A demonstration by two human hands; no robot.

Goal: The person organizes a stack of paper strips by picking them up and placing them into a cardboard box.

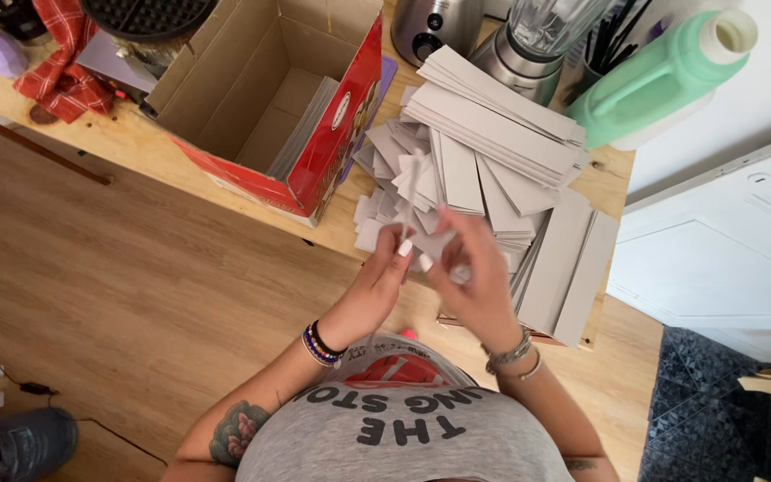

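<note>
Seen from above, a person's left hand (384, 268) and right hand (472, 278) meet over a wooden counter (162, 143), fingers pinched on what looks like a small grey card piece (432, 243), blurred. Just beyond lies a heap of grey card strips (484, 152), beside an open red cardboard box (269, 98).

1 head view only, looking steeply down from above the person's chest, close over the wooden counter (162, 147). Pile of grey card strips (484, 170) sits centre frame; open cardboard box (261, 98) left of the pile, floor lower-left of it.
</note>
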